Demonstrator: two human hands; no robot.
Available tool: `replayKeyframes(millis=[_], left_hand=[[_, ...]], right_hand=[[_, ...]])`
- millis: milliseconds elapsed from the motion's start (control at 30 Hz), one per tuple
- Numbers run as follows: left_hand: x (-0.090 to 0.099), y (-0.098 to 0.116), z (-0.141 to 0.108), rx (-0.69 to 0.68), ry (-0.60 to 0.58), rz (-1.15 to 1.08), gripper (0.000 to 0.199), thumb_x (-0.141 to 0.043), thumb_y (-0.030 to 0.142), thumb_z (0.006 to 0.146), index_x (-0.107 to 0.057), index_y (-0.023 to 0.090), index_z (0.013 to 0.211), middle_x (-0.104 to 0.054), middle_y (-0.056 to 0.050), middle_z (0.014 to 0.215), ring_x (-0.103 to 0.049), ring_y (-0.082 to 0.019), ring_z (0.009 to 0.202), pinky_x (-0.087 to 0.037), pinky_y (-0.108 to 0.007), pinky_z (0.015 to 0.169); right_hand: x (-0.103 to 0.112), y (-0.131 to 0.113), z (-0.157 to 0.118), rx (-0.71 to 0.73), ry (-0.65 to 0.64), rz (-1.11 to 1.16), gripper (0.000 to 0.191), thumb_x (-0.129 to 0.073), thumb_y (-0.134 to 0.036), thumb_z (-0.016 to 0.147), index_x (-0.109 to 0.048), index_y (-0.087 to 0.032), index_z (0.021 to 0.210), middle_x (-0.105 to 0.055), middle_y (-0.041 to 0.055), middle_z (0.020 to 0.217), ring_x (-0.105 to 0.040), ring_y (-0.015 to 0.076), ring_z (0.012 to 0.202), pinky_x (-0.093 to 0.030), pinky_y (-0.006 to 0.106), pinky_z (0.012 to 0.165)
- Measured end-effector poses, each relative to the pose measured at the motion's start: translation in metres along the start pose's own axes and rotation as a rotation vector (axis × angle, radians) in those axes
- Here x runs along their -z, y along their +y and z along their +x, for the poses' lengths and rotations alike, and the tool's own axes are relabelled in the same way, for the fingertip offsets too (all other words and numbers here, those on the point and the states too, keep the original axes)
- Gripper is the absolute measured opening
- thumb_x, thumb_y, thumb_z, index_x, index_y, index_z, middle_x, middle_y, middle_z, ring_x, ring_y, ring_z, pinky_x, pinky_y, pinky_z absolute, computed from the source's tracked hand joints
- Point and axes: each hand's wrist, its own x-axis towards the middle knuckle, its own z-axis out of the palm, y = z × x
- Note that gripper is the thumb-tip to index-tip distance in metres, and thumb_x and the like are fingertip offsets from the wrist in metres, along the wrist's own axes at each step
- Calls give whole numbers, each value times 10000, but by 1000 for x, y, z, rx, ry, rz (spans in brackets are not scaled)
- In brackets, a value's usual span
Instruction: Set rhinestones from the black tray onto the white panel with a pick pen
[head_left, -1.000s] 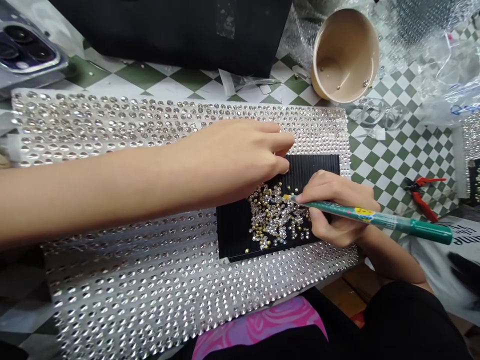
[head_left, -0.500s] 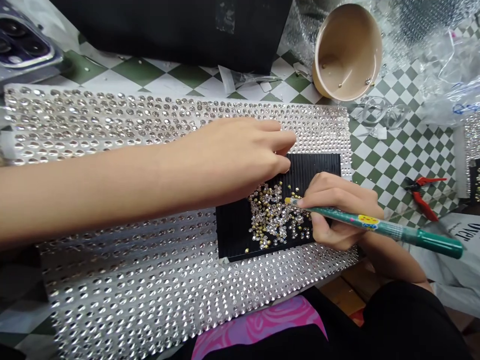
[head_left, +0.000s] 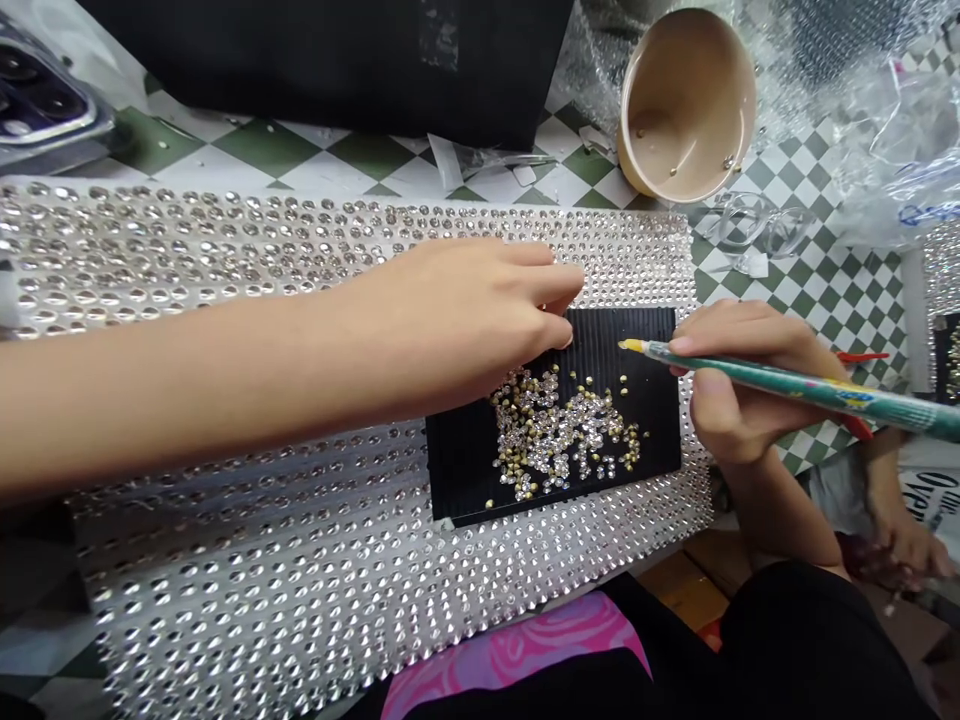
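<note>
My right hand [head_left: 750, 370] pinches a green pen [head_left: 795, 383] with a yellow tip, held over the right part of a ridged black tray [head_left: 626, 330]. A tiny pale spot shows at the tip; I cannot tell whether it is a stone. Loose rhinestones [head_left: 555, 430], clear with gold backs, lie heaped on the tray. Over the tray's upper left lies my left hand [head_left: 502, 310], fingers curled, thumb and whatever they hold hidden beneath. Under the tray spreads a pale sheet [head_left: 300, 580] covered with rows of set rhinestones.
Behind the sheet stand a black box [head_left: 337, 70] and a beige cup [head_left: 686, 110] with a few stones inside. A phone [head_left: 45, 100] is at the upper left. Plastic bags [head_left: 900, 150] and red-handled pliers [head_left: 862, 357] lie right. Another person's hand [head_left: 904, 540] appears lower right.
My right hand has moved right and slightly up with the pen, whose tip has left the stone heap. My left hand stays put. Another person's hand has come into view.
</note>
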Motion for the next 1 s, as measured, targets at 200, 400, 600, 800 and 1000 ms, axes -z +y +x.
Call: replayKeyframes(millis=[200, 400, 600, 800, 1000], left_hand=[[0, -1, 1, 2, 17, -8, 415, -419, 62, 975, -805, 214, 965, -712, -51, 999, -630, -206, 888, -435, -327, 720], [-1, -3, -1, 10, 40, -88, 395, -435, 106, 1003, -813, 204, 948, -707, -62, 995, -631, -197, 874, -461, -316, 709], [-1, -2, 1, 25, 22, -82, 383, -455, 110, 998, -822, 215, 966, -713, -61, 1014, -640, -201, 894, -468, -322, 724], [-2, -2, 0, -2, 14, -15, 435, -409, 74, 972, -821, 210, 992, -711, -68, 1019, -639, -207, 883, -462, -326, 695], [-8, -8, -7, -74, 80, -6, 442, -384, 98, 994, -804, 214, 1070, -728, -63, 1059, -667, -203, 938, -509, -325, 747]], right_hand=[[-2, 10, -3, -5, -51, 63, 120, -665, -262, 1011, -759, -295, 1078, -755, -8, 808, -657, 168, 625, -535, 357, 533], [-3, 11, -8, -95, -165, 92, 196, -675, -146, 964, -760, -285, 1073, -794, 1, 861, -718, 162, 663, -586, 334, 589], [1, 13, -8, -137, -98, 80, 214, -646, -165, 962, -777, -305, 1058, -786, 9, 863, -708, 189, 657, -596, 371, 584], [-3, 13, -7, -62, -142, 82, 243, -661, -105, 846, -760, -253, 1012, -781, -4, 824, -694, 155, 646, -569, 316, 569], [-7, 11, -6, 14, -169, 44, 280, -614, -70, 846, -721, -250, 1032, -778, -2, 834, -694, 154, 670, -600, 317, 590]])
